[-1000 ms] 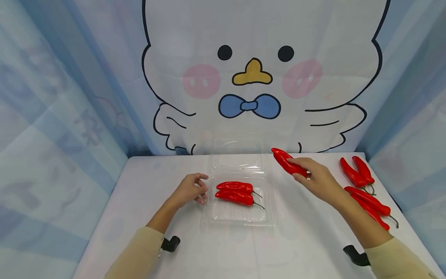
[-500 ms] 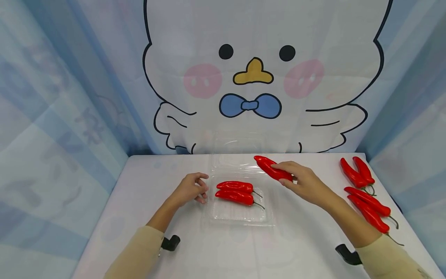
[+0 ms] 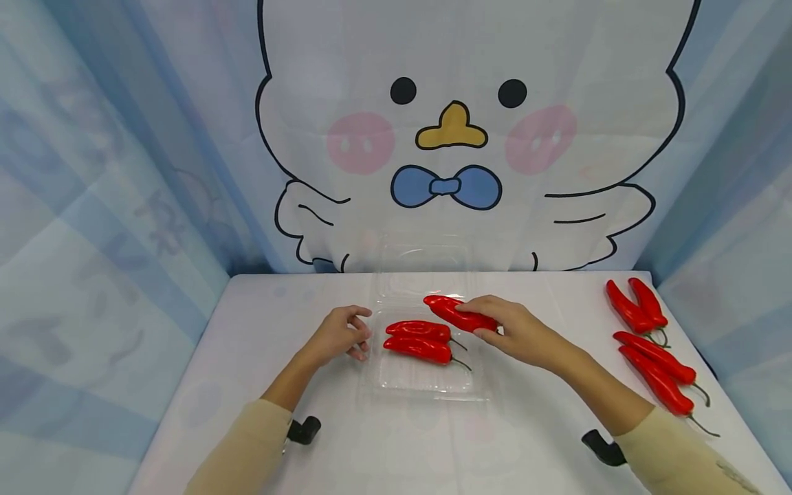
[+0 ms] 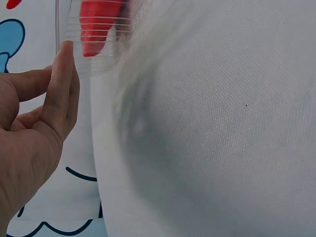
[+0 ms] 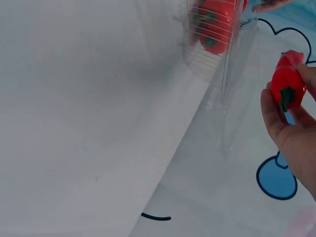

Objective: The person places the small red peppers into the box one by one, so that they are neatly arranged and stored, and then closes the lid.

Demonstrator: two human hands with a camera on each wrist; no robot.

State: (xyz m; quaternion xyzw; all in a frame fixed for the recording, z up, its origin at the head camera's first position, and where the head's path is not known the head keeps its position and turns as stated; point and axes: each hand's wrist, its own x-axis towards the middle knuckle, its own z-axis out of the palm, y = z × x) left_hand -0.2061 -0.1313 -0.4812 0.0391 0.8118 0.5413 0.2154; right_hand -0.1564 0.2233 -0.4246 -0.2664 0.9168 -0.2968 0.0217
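A clear plastic clamshell box (image 3: 427,390) stands on the table with its lid raised behind it. Two red chili peppers (image 3: 418,348) lie side by side in its base, stems to the right. My right hand (image 3: 516,331) pinches a third red chili pepper (image 3: 447,309) between thumb and fingers over the back of the box. In the right wrist view, the green stem end of the held pepper (image 5: 288,90) faces the camera. My left hand (image 3: 342,335) holds nothing, its fingers loosely bent at the left wall of the box; they show near that wall in the left wrist view too.
Several more red chili peppers (image 3: 657,381) lie along the right edge of the white table (image 3: 247,357). A curtain (image 3: 445,234) with a cartoon figure hangs behind the table, and blue curtains (image 3: 93,275) close in both sides.
My right hand has carried the chili pepper left and slightly down, from right of the box to over its back part. The left hand has stayed in place.
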